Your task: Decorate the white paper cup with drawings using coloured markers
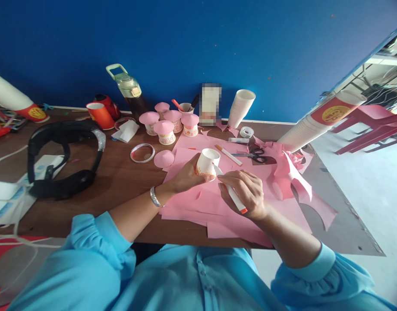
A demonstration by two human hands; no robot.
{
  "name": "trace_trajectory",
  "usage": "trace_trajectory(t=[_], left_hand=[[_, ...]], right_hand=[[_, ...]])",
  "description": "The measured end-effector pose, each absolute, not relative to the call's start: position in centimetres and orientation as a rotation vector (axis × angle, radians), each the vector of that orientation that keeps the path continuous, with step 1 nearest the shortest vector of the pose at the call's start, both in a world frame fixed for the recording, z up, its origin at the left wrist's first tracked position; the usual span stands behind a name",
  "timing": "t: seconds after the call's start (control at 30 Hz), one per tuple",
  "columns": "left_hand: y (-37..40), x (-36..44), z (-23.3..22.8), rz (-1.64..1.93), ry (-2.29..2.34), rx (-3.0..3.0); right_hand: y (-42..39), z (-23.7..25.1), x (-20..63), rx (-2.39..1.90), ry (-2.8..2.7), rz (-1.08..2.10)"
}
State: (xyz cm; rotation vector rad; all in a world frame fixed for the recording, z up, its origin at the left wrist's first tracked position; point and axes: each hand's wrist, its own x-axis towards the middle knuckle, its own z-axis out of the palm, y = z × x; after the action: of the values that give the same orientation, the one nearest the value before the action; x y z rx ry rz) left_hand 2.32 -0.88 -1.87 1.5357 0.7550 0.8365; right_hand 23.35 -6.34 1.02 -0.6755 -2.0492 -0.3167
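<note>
Near the middle of the frame the left hand (pixel 185 175) was wrapped around a small white paper cup (pixel 207 163), holding it tilted with its open mouth toward the top of the picture and an orange pattern showing near its lower edge. Just to its right the right hand (pixel 245 192) was closed on a white marker (pixel 232 195) with an orange end, the pen's tip touching the cup's side. A silver bracelet (pixel 155 197) circled the left wrist, and both arms wore light blue sleeves (pixel 98 242). Beneath the hands lay sheets of pink paper (pixel 218 207) spread over the brown tabletop (pixel 121 177). Above them on the paper rested a second marker (pixel 229 155), scissors (pixel 255 154) and, farther up, a roll of tape (pixel 246 131). A loose pink cap (pixel 163 159) sat left of the cup, beside a clear tape ring (pixel 142 153). Toward the upper middle stood a group of cups topped with pink caps (pixel 168 125), with a stack of white cups (pixel 241 108) to their right against the blue wall (pixel 198 43). Black headphones (pixel 64 157) lay at the left, with an orange cup (pixel 100 115) and a green-lidded bottle (pixel 129 88) above them.
</note>
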Motion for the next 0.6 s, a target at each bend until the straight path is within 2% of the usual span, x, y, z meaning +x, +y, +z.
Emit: trace_trajectory(t=[0.6], left_hand=[[-1.0,2.4,-1.1,0.844,0.783,1.524]], right_hand=[[-6.5,1.0,23.1,-0.697,-2.099,-0.295]])
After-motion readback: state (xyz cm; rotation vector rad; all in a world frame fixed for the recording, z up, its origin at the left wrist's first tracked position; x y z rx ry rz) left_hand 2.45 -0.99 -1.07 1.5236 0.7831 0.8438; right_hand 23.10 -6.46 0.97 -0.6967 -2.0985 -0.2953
